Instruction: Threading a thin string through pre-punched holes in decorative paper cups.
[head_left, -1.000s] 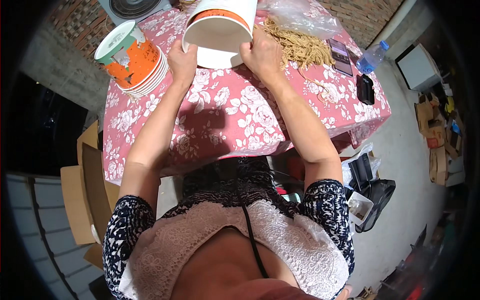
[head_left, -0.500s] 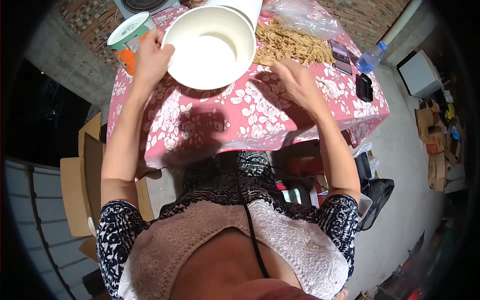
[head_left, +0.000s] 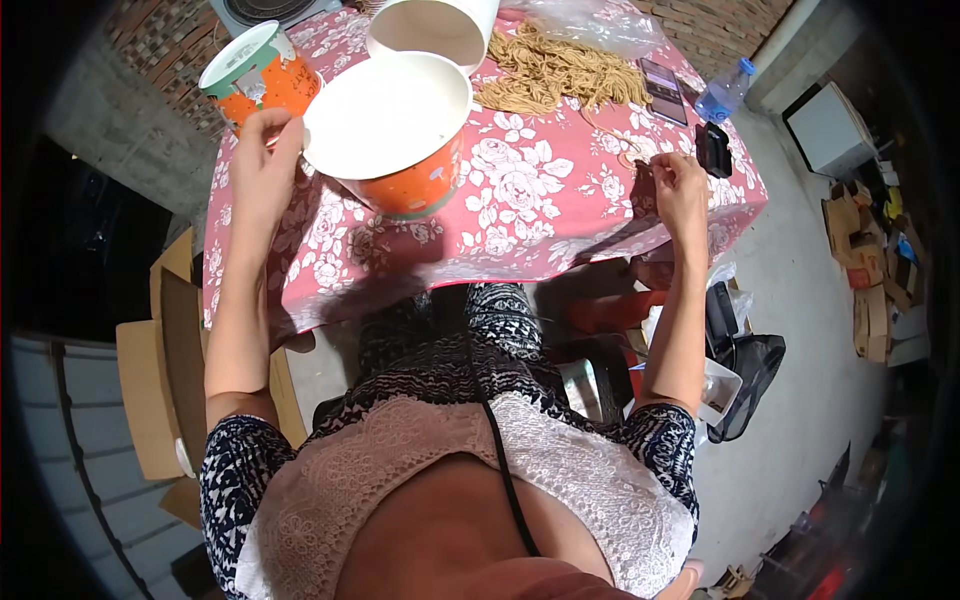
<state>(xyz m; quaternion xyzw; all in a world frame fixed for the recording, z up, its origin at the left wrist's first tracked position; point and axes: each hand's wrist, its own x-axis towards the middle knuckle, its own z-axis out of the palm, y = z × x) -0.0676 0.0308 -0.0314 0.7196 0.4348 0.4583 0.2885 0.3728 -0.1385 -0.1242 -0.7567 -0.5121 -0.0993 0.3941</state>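
Note:
A large round paper tub, white inside and orange outside with a green base band, is in front of me, its mouth up. My left hand is at its left rim, thumb and forefinger pinched together by the small side tab. Farther right, my right hand pinches the end of a thin tan cord above the table. That cord runs back to a loose heap of tan cord, which looks twisted and tangled. The part between my right fingertips is hidden.
Behind the tub a white tub lies on its side. Another orange-and-green tub stands at the left. A phone, a black case, a bottle and clear plastic sit rightward on the flowered tablecloth.
The tub has come nearer and turned so its orange side shows. My left hand moved down with it. My right hand went right and took hold of a cord end.

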